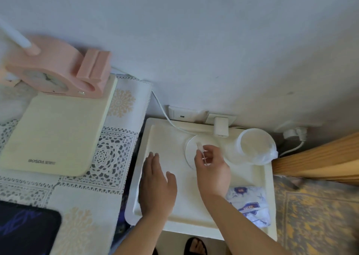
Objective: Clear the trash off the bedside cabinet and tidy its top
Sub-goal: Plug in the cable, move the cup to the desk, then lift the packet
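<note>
The white bedside cabinet (171,138) has a raised rim around its top. My left hand (156,184) lies flat on the left part of the top, fingers together, holding nothing. My right hand (211,169) pinches a small clear wrapper strip (201,149) just above a round white disc (189,149) lying on the top. A clear plastic cup lined with a thin bag (254,147) stands at the back right corner. A blue-and-white printed packet (250,206) lies at the front right edge.
A white charger (220,127) sits in the wall socket behind the cabinet, its cable (161,108) running left. To the left is a lace-covered table (108,153) with a cream board (56,134) and a pink clock stand (54,70). A wooden bed frame (318,157) lies right.
</note>
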Demonstrator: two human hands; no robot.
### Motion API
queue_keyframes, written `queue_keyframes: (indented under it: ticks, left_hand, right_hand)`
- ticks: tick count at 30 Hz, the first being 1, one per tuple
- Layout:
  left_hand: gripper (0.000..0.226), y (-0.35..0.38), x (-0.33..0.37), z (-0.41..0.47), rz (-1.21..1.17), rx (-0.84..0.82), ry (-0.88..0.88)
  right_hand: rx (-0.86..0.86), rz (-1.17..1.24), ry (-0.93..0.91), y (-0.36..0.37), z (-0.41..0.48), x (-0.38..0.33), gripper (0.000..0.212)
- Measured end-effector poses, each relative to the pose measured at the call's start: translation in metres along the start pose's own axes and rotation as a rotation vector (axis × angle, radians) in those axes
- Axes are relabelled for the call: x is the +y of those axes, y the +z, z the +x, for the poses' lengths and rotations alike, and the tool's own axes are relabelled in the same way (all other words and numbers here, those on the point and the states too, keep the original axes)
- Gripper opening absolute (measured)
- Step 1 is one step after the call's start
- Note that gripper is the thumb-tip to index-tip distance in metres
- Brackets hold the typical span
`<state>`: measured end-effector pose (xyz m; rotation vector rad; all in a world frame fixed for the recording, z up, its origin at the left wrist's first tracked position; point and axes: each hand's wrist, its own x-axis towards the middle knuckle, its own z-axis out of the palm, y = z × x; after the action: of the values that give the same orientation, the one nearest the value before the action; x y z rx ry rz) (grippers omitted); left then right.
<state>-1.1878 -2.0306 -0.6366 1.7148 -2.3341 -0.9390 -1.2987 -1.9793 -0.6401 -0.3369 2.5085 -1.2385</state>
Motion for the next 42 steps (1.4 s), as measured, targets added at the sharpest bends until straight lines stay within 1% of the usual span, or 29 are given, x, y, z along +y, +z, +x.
queue_keyframes:
  ticks: [2, 5, 9, 11, 15, 18, 21, 24, 27, 29, 37, 42]
  left_hand:
    - [0.055, 0.002, 0.018, 0.011, -0.083, -0.007, 0.057]
    - [0.048, 0.008, 0.044, 0.031, -0.149, -0.012, 0.105]
    - [0.035, 0.019, 0.078, 0.056, -0.262, -0.113, 0.15]
    - [0.033, 0.026, 0.093, 0.064, -0.339, -0.196, 0.09]
    - [0.031, 0.041, 0.109, 0.073, -0.495, -0.329, -0.107]
    - [0.028, 0.046, 0.114, 0.073, -0.697, -0.391, -0.207]
    - [0.026, 0.047, 0.117, 0.075, -0.843, -0.453, -0.311]
    - [0.014, 0.049, 0.116, 0.077, -0.965, -0.498, -0.379]
    - [0.026, 0.051, 0.114, 0.078, -1.011, -0.499, -0.398]
    - [0.028, 0.051, 0.113, 0.079, -1.039, -0.491, -0.395]
    - [0.027, 0.051, 0.114, 0.074, -1.115, -0.478, -0.418]
    - [0.013, 0.049, 0.115, 0.074, -1.116, -0.488, -0.428]
  right_hand:
    - [0.054, 0.042, 0.049, -0.009, 0.007, 0.003, 0.014]
    - [0.083, 0.087, 0.104, -0.014, 0.013, 0.009, 0.014]
    - [0.131, 0.124, 0.145, -0.014, 0.02, 0.016, 0.016]
    - [0.152, 0.14, 0.156, -0.013, 0.02, 0.019, 0.018]
    - [0.18, 0.197, 0.168, -0.011, 0.02, 0.021, 0.023]
    - [0.187, 0.224, 0.182, -0.008, 0.022, 0.02, 0.024]
    - [0.191, 0.245, 0.201, -0.005, 0.024, 0.019, 0.025]
    - [0.205, 0.254, 0.213, -0.004, 0.024, 0.019, 0.023]
    - [0.23, 0.27, 0.224, -0.002, 0.024, 0.017, 0.022]
    - [0.253, 0.285, 0.229, -0.001, 0.023, 0.016, 0.02]
    - [0.344, 0.39, 0.368, 0.012, 0.023, 0.011, 0.018]
    - [0.355, 0.406, 0.407, 0.017, 0.026, 0.01, 0.018]
